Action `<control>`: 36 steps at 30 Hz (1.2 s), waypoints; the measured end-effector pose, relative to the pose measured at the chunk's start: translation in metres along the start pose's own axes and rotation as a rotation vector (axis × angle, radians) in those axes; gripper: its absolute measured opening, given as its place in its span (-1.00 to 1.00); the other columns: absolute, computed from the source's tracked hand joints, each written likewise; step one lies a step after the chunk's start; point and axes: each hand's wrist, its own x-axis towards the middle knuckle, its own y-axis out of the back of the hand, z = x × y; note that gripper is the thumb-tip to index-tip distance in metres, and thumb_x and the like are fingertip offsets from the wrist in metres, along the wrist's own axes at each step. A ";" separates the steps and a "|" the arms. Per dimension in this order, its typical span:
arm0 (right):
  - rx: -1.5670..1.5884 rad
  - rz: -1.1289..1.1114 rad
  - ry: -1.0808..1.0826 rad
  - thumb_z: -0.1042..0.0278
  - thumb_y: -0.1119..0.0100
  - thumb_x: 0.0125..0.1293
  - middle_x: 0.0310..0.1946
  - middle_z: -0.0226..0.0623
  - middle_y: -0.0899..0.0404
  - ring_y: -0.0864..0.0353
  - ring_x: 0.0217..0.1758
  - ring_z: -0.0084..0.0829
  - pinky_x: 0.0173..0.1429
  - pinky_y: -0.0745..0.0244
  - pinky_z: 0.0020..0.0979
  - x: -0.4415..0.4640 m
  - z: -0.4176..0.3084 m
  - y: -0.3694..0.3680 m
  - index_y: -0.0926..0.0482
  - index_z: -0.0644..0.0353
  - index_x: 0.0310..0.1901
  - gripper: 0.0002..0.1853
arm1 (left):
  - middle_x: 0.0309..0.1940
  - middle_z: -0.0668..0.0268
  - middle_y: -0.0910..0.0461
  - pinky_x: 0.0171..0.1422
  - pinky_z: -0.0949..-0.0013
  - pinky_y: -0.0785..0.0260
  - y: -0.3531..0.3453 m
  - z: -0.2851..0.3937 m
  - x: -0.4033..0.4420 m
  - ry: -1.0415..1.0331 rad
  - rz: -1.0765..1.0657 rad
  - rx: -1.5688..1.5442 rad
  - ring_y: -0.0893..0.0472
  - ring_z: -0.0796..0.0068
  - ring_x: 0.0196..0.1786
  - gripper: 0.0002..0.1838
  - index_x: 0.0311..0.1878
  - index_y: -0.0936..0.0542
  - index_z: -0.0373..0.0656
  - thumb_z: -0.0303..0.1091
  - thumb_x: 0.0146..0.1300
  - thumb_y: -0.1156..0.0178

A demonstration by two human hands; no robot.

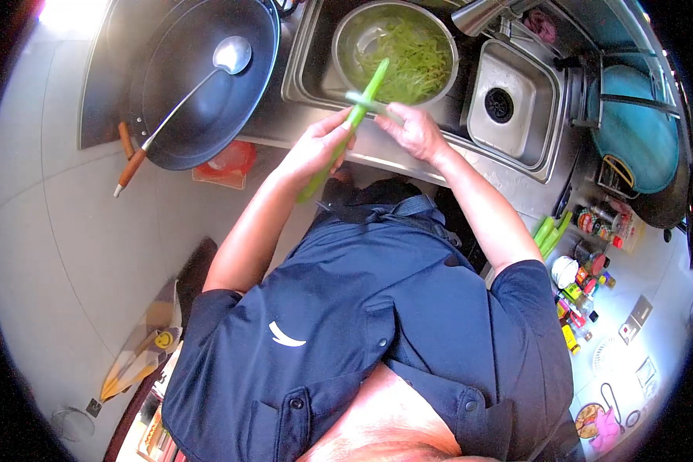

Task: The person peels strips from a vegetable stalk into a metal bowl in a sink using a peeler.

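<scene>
My left hand [327,142] is closed around a long green vegetable stalk [378,75], which slants up toward the sink. Its lower end reaches down past my wrist. In my closed right hand [416,135] is a pale peeler [358,98], smeared by motion, lying across the stalk's upper half. Just beyond both hands, a round metal bowl [453,65] sits in the larger sink basin [291,86]. Thin green strips [420,65] fill much of the bowl, which seems to hold water too.
At the left stands a large dark wok [185,100] with a metal ladle [232,55] resting in it. A smaller sink basin [516,142] with a black drain lies to the right. More green stalks [550,233] and several bottles [585,281] line the right counter. A faucet [481,15] juts over the sink.
</scene>
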 end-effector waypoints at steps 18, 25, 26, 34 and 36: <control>0.753 0.206 -0.321 -0.17 -0.30 0.43 -0.52 -0.65 -0.36 -0.26 -0.47 -0.74 -0.41 -0.18 -0.58 0.016 0.006 0.013 -0.66 0.20 0.00 -0.49 | -0.29 0.41 -0.56 -0.51 0.53 -0.34 0.001 0.002 -0.005 0.107 -0.010 -0.106 -0.46 0.63 -0.51 -0.47 0.54 -0.36 -0.01 -0.06 0.61 0.03; 0.776 0.245 -0.333 -0.13 -0.31 0.44 -0.52 -0.66 -0.38 -0.26 -0.51 -0.75 -0.43 -0.17 -0.57 0.024 -0.009 0.019 -0.65 0.15 -0.10 -0.57 | -0.35 0.39 -0.54 -0.57 0.52 -0.34 0.002 -0.001 -0.001 0.086 -0.125 -0.204 -0.46 0.62 -0.54 -0.56 0.40 -0.44 -0.04 -0.06 0.63 0.09; 0.810 0.232 -0.358 -0.11 -0.32 0.44 -0.51 -0.66 -0.39 -0.28 -0.50 -0.76 -0.42 -0.18 -0.58 0.025 -0.008 0.022 -0.65 0.13 -0.12 -0.59 | -0.35 0.39 -0.54 -0.57 0.52 -0.34 0.001 0.000 -0.002 0.087 -0.126 -0.203 -0.46 0.62 -0.54 -0.56 0.40 -0.44 -0.04 -0.06 0.63 0.09; 0.773 0.335 -0.324 0.07 -0.40 0.39 -0.51 -0.65 -0.43 -0.33 -0.49 -0.76 -0.42 -0.22 -0.57 0.036 -0.002 0.019 -0.68 0.05 -0.19 -0.76 | -0.35 0.40 -0.54 -0.57 0.52 -0.34 0.000 -0.001 -0.004 0.116 -0.137 -0.186 -0.45 0.63 -0.54 -0.57 0.36 -0.45 -0.05 -0.05 0.62 0.09; 0.740 0.403 -0.415 0.12 -0.42 0.38 -0.49 -0.62 -0.49 -0.38 -0.46 -0.71 -0.37 -0.30 -0.53 0.035 -0.003 0.022 -0.69 0.07 -0.20 -0.79 | -0.34 0.40 -0.54 -0.55 0.52 -0.35 0.003 -0.007 0.000 0.096 -0.141 -0.179 -0.47 0.63 -0.53 -0.57 0.34 -0.46 -0.06 -0.04 0.62 0.08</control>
